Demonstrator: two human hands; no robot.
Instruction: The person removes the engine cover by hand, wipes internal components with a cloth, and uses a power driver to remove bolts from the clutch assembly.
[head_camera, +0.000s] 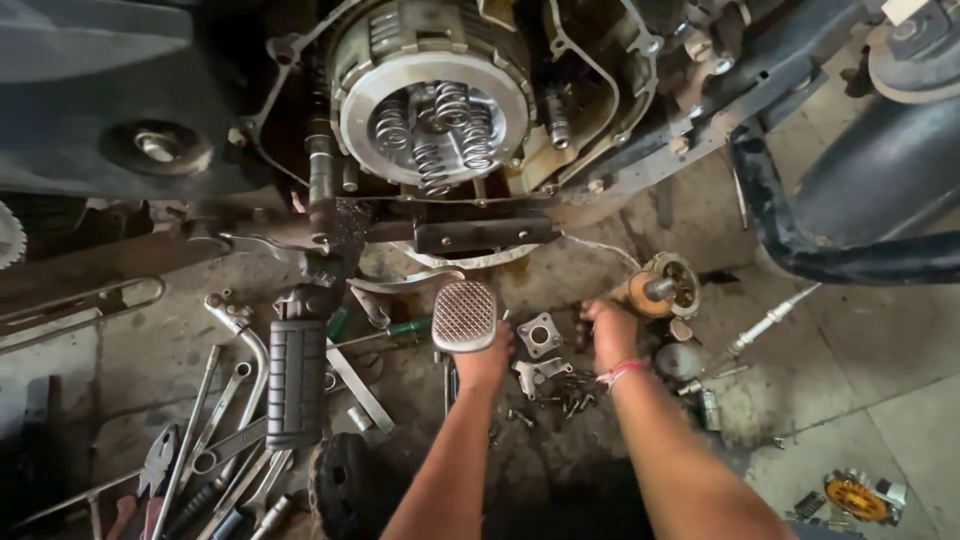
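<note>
Both of my arms reach forward to the greasy floor under an opened motorcycle engine. My left hand (487, 362) rests just below the ribbed metal brake pedal (464, 315), fingers curled against the floor; whether it holds anything is hidden. My right hand (610, 335), with a pink band at the wrist, presses down among small parts beside a square metal plate (540, 335) and a pile of bolts (570, 392). Above, the exposed clutch (432, 110) shows its round pressure plate and several coil springs.
Spanners and pliers (215, 440) lie scattered at the left by a black rubber footpeg (297, 380). A round yellowish part (662, 288) sits right of my right hand. A black frame tube (800, 240) curves at the right. A yellow disc (856, 497) lies bottom right.
</note>
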